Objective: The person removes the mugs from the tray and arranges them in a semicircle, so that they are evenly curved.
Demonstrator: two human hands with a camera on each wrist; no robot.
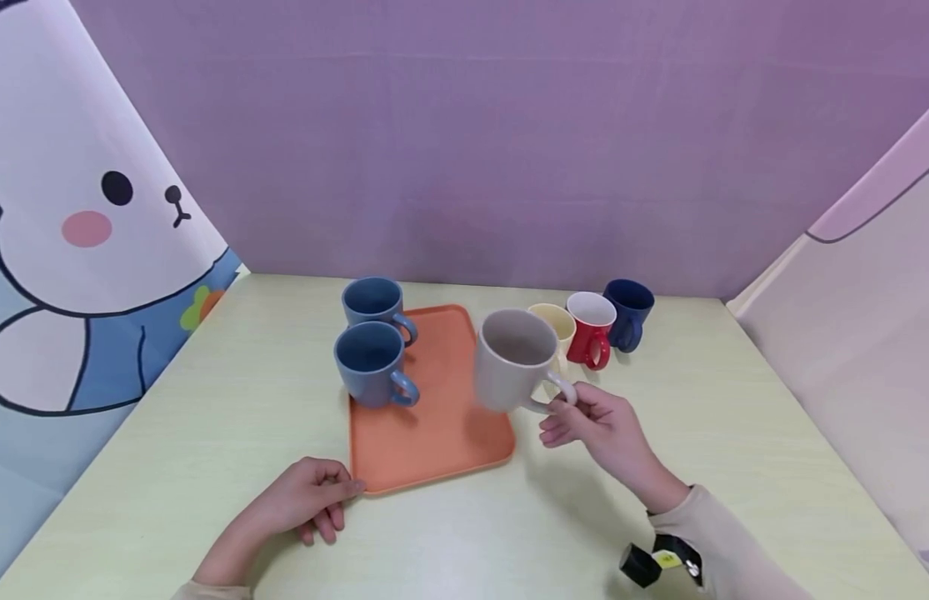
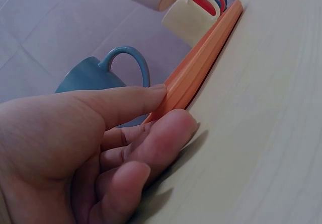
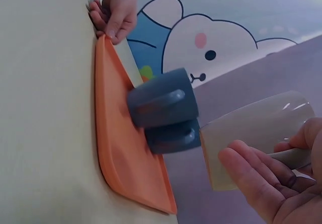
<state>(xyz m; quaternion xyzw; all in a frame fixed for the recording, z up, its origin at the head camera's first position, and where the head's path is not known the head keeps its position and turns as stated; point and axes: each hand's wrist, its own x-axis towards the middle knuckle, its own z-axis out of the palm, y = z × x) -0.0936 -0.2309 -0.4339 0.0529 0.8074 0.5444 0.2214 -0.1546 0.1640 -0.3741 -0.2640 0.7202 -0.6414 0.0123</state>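
Observation:
My right hand (image 1: pixel 595 425) pinches a pale grey mug (image 1: pixel 512 358) by its handle, holding it upright in the air over the right side of an orange tray (image 1: pixel 449 442). In the right wrist view the same mug (image 3: pixel 256 128) appears close to the fingers. My left hand (image 1: pixel 307 496) grips the tray's near left corner, thumb on the rim and the other fingers curled beside it. Two blue mugs stand on the tray's left side: a nearer mug (image 1: pixel 368 375) and a farther mug (image 1: pixel 370 300), their handles turned right.
Right of the tray stand a cream mug (image 1: pixel 557 321), a red mug (image 1: pixel 587 333) and a dark blue mug (image 1: pixel 627 312) in a slanting row. A purple cloth (image 1: pixel 464 150) hangs behind the pale table (image 1: pixel 734 450). A black device (image 1: pixel 651 562) is on the right wrist.

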